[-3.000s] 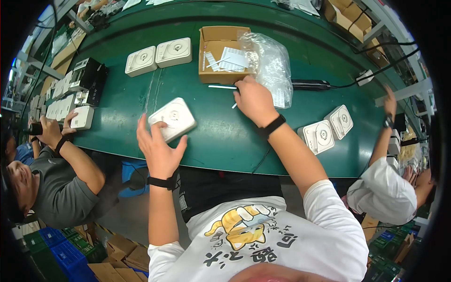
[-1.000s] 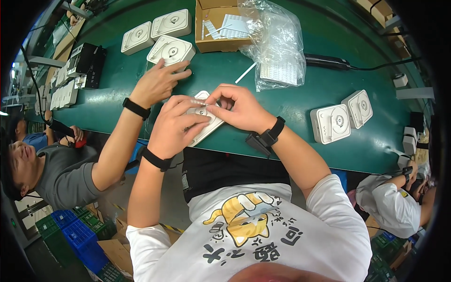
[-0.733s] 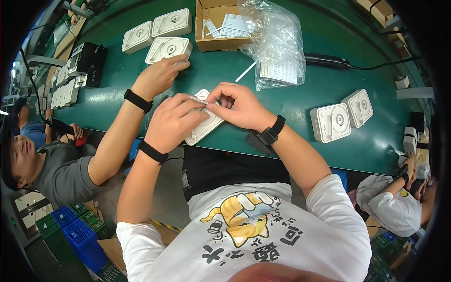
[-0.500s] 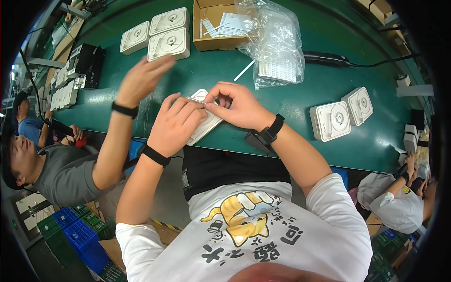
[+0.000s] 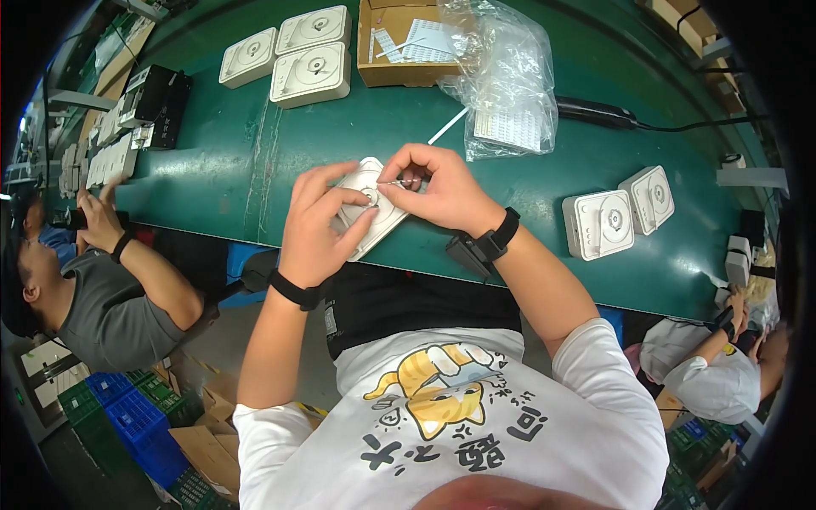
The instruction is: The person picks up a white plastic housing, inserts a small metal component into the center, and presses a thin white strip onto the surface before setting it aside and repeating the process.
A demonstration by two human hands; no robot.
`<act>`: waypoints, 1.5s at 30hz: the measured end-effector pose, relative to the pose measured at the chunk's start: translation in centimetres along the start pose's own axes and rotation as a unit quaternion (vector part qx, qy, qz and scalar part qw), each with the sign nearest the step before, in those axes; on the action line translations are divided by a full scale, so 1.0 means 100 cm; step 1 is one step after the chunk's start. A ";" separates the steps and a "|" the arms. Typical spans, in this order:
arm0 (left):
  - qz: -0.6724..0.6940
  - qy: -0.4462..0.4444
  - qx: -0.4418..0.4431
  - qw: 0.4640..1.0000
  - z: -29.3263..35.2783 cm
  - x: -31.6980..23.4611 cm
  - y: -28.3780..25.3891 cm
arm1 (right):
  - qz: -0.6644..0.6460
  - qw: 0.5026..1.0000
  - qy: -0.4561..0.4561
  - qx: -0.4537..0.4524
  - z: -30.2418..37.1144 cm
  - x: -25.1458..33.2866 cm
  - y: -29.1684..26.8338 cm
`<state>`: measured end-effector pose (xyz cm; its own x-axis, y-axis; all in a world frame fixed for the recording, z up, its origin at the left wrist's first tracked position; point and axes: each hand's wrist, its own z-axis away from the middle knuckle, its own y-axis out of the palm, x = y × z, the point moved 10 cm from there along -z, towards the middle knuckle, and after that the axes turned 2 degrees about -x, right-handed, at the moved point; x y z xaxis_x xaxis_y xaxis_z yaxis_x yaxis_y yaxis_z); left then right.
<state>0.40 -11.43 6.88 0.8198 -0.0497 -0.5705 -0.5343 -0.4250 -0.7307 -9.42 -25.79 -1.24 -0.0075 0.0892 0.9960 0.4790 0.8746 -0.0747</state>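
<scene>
A white, rounded-corner device [image 5: 380, 233] with a round dial lies tilted on the green table in front of me. My left hand [image 5: 321, 223] reaches over it, thumb and forefinger drawn together at the small hub in the dial's middle. Whatever those fingertips hold is too small to make out. Over the device's right side, my right hand [image 5: 442, 189] pinches a thin, narrow strip [image 5: 397, 182] between thumb and forefinger. Its other fingers are curled in.
Several similar white devices [image 5: 310, 75] stand at the back left, and two more [image 5: 598, 223] at the right. A cardboard box [image 5: 399, 75] with white sheets and a clear plastic bag [image 5: 510, 93] lie at the back, beside a black corded tool [image 5: 595, 111]. Co-workers sit on both sides.
My left hand has left the strip and moved its fingertips to the dial's hub. My right hand keeps the strip. The left co-worker's arm has drawn back from over the table.
</scene>
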 end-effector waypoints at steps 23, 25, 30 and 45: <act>0.027 -0.126 -0.170 0.977 0.027 0.001 0.017 | 0.029 0.996 -0.074 0.044 0.004 0.035 -0.007; 0.025 -0.125 -0.175 0.976 0.027 0.002 0.018 | 0.037 0.996 -0.073 0.046 0.005 0.034 -0.007; 0.022 -0.125 -0.167 0.978 0.028 0.003 0.020 | 0.059 0.995 -0.061 0.056 0.007 0.034 -0.008; 0.038 -0.125 -0.126 0.983 0.028 0.006 0.027 | 0.132 0.985 -0.084 0.077 0.007 0.049 -0.011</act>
<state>-1.09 -10.08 3.50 0.6863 0.1212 -0.7172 -0.4978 -0.6405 -0.5847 -10.60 -25.93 3.72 -0.0524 0.3893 0.9196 0.3455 0.8711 -0.3490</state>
